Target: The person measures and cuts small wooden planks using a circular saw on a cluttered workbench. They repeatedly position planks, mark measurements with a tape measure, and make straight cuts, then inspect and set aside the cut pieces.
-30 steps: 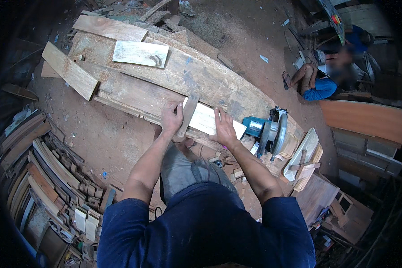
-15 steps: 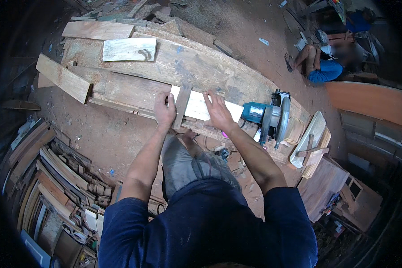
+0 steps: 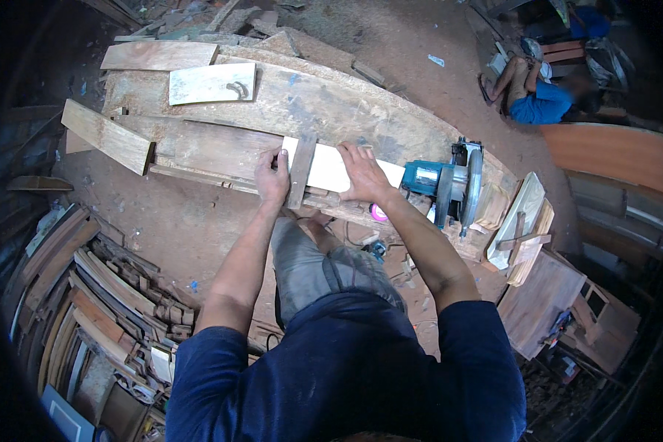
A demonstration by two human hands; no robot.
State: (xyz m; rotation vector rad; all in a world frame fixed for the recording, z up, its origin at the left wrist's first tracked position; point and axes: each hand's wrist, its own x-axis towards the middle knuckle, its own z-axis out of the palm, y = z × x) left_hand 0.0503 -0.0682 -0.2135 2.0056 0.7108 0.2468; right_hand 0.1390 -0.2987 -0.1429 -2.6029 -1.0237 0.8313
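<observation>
A pale, planed board (image 3: 329, 169) lies on the workbench, with a dark wooden strip (image 3: 300, 173) set crosswise over it near its left end. My left hand (image 3: 273, 179) is closed at that left end, thumb and fingertips against the board. My right hand (image 3: 365, 174) grips across the board's right part, fingers toward the far edge and thumb at the near one. Just right of the board, a teal circular saw (image 3: 443, 184) rests on the bench. A small pink round object (image 3: 378, 213) shows below my right wrist; its kind I cannot make out.
Loose boards lie on the sawdust-covered workbench (image 3: 346, 110), one pale with a dark curved piece (image 3: 237, 90) on it. Stacked offcuts (image 3: 118, 295) fill the lower left. Boards with a crossed wooden piece (image 3: 521, 239) stand at right. Another person (image 3: 541, 99) sits at the far right.
The view has shifted slightly. My right hand has moved a little on the board, and more of the pink object shows. The person at the far right has changed posture.
</observation>
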